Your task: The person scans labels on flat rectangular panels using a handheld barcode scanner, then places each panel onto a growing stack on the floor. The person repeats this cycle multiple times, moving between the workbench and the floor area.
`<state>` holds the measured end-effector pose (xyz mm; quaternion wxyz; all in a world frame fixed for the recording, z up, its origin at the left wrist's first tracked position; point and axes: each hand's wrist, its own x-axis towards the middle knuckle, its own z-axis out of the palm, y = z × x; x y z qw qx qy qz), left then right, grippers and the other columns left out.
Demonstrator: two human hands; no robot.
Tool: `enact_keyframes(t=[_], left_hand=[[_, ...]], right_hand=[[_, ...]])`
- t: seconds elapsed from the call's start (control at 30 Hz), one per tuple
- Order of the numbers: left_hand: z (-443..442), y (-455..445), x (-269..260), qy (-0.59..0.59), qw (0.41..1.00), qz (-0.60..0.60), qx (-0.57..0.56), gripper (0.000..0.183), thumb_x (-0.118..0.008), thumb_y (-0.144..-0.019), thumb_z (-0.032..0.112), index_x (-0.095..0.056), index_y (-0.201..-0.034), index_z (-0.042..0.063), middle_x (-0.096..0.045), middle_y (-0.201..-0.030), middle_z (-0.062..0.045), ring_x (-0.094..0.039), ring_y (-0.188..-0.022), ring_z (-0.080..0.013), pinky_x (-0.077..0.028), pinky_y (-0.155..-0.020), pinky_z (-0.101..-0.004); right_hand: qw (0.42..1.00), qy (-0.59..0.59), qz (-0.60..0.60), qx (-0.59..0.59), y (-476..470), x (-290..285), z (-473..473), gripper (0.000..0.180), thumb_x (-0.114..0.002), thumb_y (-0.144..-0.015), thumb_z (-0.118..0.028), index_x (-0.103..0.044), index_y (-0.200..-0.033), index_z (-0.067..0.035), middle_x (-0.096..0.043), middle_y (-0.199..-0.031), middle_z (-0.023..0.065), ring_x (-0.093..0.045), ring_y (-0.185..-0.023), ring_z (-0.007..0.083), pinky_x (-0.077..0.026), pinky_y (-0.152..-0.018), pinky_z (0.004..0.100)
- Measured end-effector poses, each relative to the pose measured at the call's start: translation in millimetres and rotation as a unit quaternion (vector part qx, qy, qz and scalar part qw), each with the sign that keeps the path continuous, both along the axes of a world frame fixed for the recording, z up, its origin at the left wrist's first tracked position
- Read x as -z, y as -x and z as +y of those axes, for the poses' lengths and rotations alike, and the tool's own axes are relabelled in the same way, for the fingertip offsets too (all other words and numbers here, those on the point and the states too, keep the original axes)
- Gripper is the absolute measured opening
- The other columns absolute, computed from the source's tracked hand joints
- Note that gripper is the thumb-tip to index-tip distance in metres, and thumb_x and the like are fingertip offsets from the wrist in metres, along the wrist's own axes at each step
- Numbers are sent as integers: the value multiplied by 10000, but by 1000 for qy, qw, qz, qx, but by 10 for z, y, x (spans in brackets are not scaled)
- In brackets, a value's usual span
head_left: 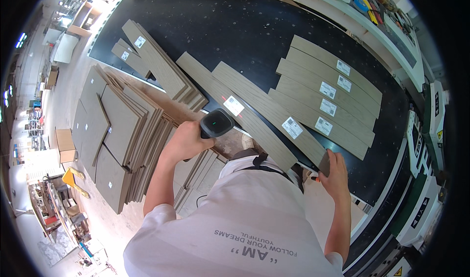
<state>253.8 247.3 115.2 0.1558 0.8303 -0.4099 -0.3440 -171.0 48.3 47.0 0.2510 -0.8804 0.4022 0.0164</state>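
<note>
My left hand (pixel 186 140) grips a dark handheld barcode scanner (pixel 217 123), which shows a small green light. A red scan line crosses the white printed label (pixel 233 105) on a long wood-grain board (pixel 262 130) in front of it. Beside that lies a second labelled board (pixel 257 95), and my right hand (pixel 336 174) holds its near end, thumb and fingers at the edge. Both boards slant over the front of a black worktable (pixel 235 23). Several similar boards (pixel 312 82) lie side by side on the right, each bearing a label.
A stack of narrow boards (pixel 158 64) and shorter pieces (pixel 128 58) sit at the table's left. Tall stacks of panels (pixel 121 130) stand at my left, with a yellow pallet jack (pixel 73 179) beyond. Machine units (pixel 415 207) line the right; tools (pixel 367 10) lie on a ledge behind.
</note>
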Motion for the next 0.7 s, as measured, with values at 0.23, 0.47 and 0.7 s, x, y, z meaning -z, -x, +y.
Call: enact_keyframes(t=[0.23, 0.47, 0.7], left_hand=[[-2, 89, -25, 20, 1000, 1, -17, 313, -733, -721, 213, -666, -833, -71, -632, -721, -281, -661, -692, -429, -551, -694, -442], [-87, 49, 451, 53, 978, 180, -87, 279, -763, -808, 206, -698, -900, -49, -679, -719, -131, -700, -696, -216, -549, -680, -356], [-381, 275, 1001, 161, 858, 432, -225, 423, -749, -933, 242, -603, -1269, 30, -716, -1027, -76, -745, -885, -180, -506, -532, -238]], right_hand=[[1000, 0, -7, -1, 3, 3, -11, 762, -817, -696, -24, -499, -1388, 0, -528, -1263, 192, -531, -1194, 406, -470, -1017, 462], [999, 15, 40, 14, 377, -159, -65, 705, -809, -679, 7, -552, -1336, 1, -533, -1267, 168, -523, -1207, 378, -469, -1028, 448], [979, 78, 187, 34, 1097, -273, -295, 704, -796, -677, 46, -573, -1341, -26, -539, -1256, 145, -531, -1181, 355, -455, -1010, 435]])
